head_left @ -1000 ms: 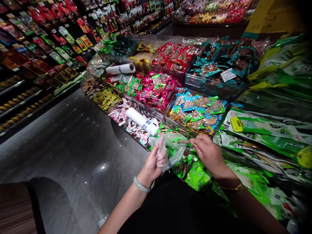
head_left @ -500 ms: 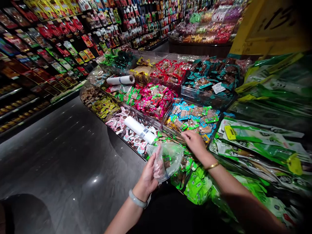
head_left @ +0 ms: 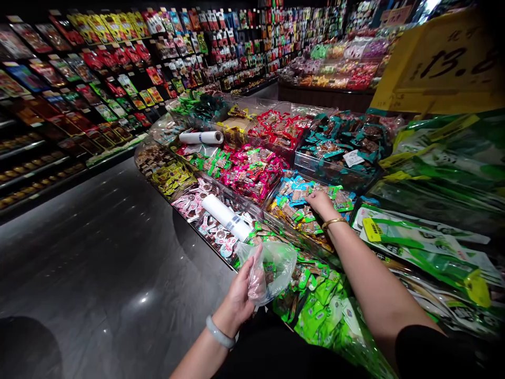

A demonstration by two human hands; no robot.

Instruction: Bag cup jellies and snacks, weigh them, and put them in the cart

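A clear plastic bag (head_left: 278, 266) hangs from my left hand (head_left: 244, 287), its mouth spread wide and some fingers inside the film. A packet with green edging shows through the bag; whether it lies inside or behind is unclear. My right hand (head_left: 321, 204) reaches over the bin of blue-edged snack packets (head_left: 292, 189), fingers curled together at the packets' surface. What the fingertips hold, if anything, is hidden. Green-edged snack packets (head_left: 311, 271) lie below, between my two hands.
White rolls of plastic bags (head_left: 224, 216) lie across the bins at left. Clear dividers (head_left: 333, 168) separate the compartments. A yellow price sign (head_left: 442, 68) stands at upper right, above large green packs (head_left: 422, 231). Grey floor (head_left: 110, 252) and hanging snack shelves (head_left: 106, 58) are to the left.
My right hand has moved forward, from the divider edge to over the blue-edged packets. The left hand still holds the bag in much the same place. The view has tilted slightly up.
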